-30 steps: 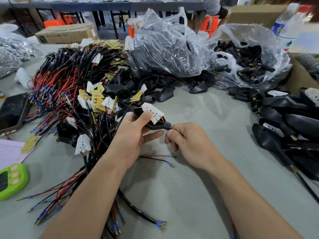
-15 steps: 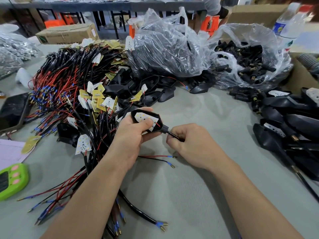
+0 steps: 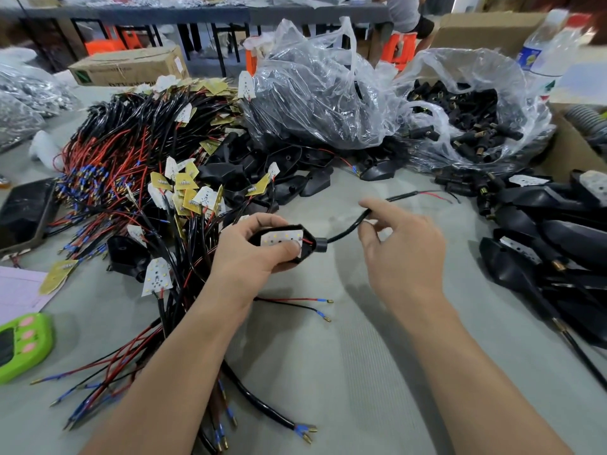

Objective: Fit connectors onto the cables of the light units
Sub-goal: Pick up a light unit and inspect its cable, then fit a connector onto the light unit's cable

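Bench [image 3: 361, 356] is grey and crowded. Cable pile [image 3: 131, 165] with LED boards fills the left side. Bag of black housings [image 3: 315, 93] sits at the far edge, middle. Bag of connectors [image 3: 476, 119] is toward the far right corner. A stack of black units [image 3: 558, 231] lies along the right edge.

My left hand [image 3: 243, 257] holds the light unit [image 3: 284, 240] over mid-bench, grip wrapped round the housing, thumb pressing on the white board. My right hand [image 3: 404, 254] pinches its cable [image 3: 345, 234] between thumb and forefinger just beside the neck, other fingers loose. The wire ends [image 3: 437, 195], red and black, trail toward the right edge. No connector on them that I can see.

Step as I read it: draw the cable through the neck until the board seats, then fit a connector.
- thumb flat on the board so it doesn't lift
- pull in line with the neck, not sideways; the red lead at the board looks easy to strain
- take up slack before reaching for the connector bag
- feed both leads in together, check neither folds back

Writing: cardboard box [image 3: 131, 65] at the far left has print, too blurred to read. Bottle [image 3: 538, 60] at the far right has a blue label, illegible. Green timer [image 3: 23, 346] at the left edge shows no text I can make out.
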The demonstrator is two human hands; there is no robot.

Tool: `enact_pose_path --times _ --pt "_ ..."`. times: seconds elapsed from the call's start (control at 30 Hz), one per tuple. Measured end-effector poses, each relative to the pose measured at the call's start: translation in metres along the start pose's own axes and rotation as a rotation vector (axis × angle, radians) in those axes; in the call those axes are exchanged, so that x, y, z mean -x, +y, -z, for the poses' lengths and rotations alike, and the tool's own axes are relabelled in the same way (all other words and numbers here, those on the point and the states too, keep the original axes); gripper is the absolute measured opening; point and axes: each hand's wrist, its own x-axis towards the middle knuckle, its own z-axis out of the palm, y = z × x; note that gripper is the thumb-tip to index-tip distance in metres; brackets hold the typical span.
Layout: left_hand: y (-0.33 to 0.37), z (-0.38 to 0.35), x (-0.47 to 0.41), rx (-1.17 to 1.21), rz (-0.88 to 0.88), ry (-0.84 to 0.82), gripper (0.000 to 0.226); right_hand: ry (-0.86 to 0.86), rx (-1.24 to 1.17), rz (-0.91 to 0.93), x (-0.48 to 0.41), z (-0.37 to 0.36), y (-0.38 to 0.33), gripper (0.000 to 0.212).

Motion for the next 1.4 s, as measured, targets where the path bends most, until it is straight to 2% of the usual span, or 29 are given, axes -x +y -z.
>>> enact_pose_path --times 0.1,0.17,0.23,0.33,0.4,0.43,0.5,0.57,0.6,0.67,0.73,0.8,0.87,1.17,1.3,1.37,1.4 --pt "0.000 -0.003 -0.001 0.192 -0.002 0.210 0.030 -0.138 -0.327 -0.054 0.002 -0.007 -0.002 0.034" --pt "0.000 -0.005 -0.003 0.318 0.029 0.255 0.031 -0.182 -0.498 -0.076 0.002 -0.011 -0.005 0.038" --pt "-0.003 -0.010 -0.001 0.265 0.063 0.142 0.034 -0.171 -0.631 -0.108 -0.004 -0.014 -0.006 0.034" --pt "-0.013 -0.022 0.009 -0.122 0.014 -0.172 0.042 -0.153 -0.782 -0.166 -0.013 -0.015 -0.002 0.029" --pt "-0.016 -0.028 0.017 -0.230 0.026 -0.352 0.039 -0.236 -0.820 -0.212 -0.013 -0.016 -0.002 0.035" --pt "-0.016 -0.029 0.018 -0.258 0.013 -0.379 0.043 -0.296 -0.807 -0.224 -0.011 -0.017 -0.002 0.037" --pt "-0.013 -0.028 0.018 -0.362 -0.052 -0.278 0.044 -0.397 -0.755 -0.216 -0.005 -0.019 -0.003 0.037" --pt "-0.007 -0.022 0.015 -0.440 -0.144 -0.045 0.033 -0.465 -0.726 -0.193 0.001 -0.019 -0.005 0.037" --pt "-0.004 -0.019 0.011 -0.399 -0.145 0.033 0.027 -0.491 -0.705 -0.180 0.004 -0.017 -0.007 0.037" --pt "-0.001 -0.015 0.004 -0.207 -0.051 0.052 0.018 -0.548 -0.630 -0.131 0.012 -0.015 -0.009 0.036" --pt "0.000 -0.015 -0.001 -0.055 0.055 0.027 0.021 -0.636 -0.505 -0.050 0.019 -0.014 -0.012 0.036" --pt "0.000 -0.013 -0.003 0.029 0.091 0.022 0.026 -0.748 -0.362 0.074 0.022 -0.013 -0.015 0.035" --pt "0.001 -0.011 -0.003 0.095 0.086 0.032 0.020 -0.803 -0.287 0.138 0.021 -0.012 -0.016 0.034" --pt "0.011 0.001 -0.006 0.363 0.029 0.207 0.017 -0.952 -0.329 0.122 0.017 -0.009 -0.016 0.039" --pt "0.005 -0.003 -0.007 0.353 -0.020 0.285 0.019 -1.039 -0.449 -0.004 0.007 -0.007 -0.007 0.038" --pt "0.001 -0.005 -0.009 0.250 -0.048 0.321 0.020 -0.986 -0.531 -0.105 0.006 -0.009 -0.005 0.030" --pt "-0.002 -0.006 -0.011 0.142 -0.077 0.341 0.020 -0.907 -0.609 -0.185 0.005 -0.013 -0.003 0.029"
